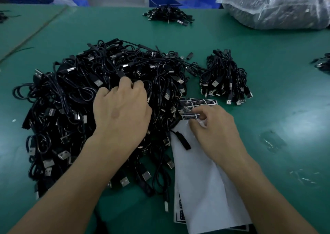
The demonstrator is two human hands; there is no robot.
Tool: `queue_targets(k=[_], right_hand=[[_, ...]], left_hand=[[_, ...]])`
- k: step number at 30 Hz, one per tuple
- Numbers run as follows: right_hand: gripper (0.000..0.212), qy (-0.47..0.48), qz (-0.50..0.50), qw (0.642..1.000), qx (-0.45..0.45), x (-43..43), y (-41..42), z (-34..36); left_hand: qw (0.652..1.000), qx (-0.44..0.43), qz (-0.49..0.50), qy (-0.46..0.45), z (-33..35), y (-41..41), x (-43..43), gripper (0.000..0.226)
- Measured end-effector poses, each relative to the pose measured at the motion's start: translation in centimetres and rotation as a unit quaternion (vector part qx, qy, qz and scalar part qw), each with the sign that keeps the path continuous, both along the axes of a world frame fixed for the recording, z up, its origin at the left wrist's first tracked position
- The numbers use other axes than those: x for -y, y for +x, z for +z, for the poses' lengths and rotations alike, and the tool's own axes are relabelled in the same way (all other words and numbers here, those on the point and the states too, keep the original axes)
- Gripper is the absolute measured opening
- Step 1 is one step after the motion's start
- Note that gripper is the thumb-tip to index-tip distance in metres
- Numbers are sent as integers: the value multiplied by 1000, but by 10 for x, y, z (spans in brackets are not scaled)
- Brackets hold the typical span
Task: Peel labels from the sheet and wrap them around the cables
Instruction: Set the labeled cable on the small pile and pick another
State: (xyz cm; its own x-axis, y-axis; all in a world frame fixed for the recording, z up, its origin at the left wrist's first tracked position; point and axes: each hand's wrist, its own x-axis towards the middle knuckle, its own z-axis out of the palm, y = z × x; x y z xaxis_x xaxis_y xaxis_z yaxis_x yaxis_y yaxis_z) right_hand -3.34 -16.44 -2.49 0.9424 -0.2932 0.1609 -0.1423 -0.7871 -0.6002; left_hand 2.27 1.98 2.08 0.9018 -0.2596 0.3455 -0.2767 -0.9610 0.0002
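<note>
A person's left hand [121, 109] digs curled fingers into a large pile of black USB cables [71, 100] on a green work table [267, 64]; whether it grips one cannot be told. Just beside the pile, the right hand [212, 126] pinches the white label sheet [200, 180] between thumb and forefinger, at its remaining rows of black labels [198, 102]. A smaller cable bundle [225, 80] lies beyond.
</note>
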Motion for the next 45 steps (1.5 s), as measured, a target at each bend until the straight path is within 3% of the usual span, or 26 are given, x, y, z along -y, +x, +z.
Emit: queue_targets(k=[10, 16, 21, 24, 27, 30, 33, 36, 40, 45], right_hand=[[14, -2, -6, 998, 60, 5, -4, -2], [18, -3, -20, 995, 102, 1, -4, -3], [18, -25, -6, 997, 78, 2, -4, -5], [28, -12, 12, 990, 141, 4, -4, -7], [37, 37, 48, 975, 212, 3, -6, -4], [41, 99, 88, 971, 200, 1, -6, -2], [33, 254, 161, 934, 193, -1, -6, 2], [39, 423, 193, 872, 155, -3, -7, 10], [15, 466, 168, 855, 152, 6, -3, 9], [34, 512, 132, 835, 153, 8, -2, 9]], left_hand=[[986, -33, -11, -165, 15, -3, -6, 31], [965, -70, -48, -247, 18, -2, -4, 46], [948, -47, -123, -291, 20, -13, 10, 41], [929, -84, -192, -306, 16, -24, 25, 38], [916, -81, -236, -315, 14, -29, 29, 21], [897, -72, -302, -314, 21, -36, 30, 19], [888, -124, -356, -264, 22, -44, 35, 21], [882, -168, -353, -265, 18, -42, 35, 38], [867, -224, -327, -301, 17, -36, 28, 46], [848, -380, -243, -278, 22, -28, 17, 47]])
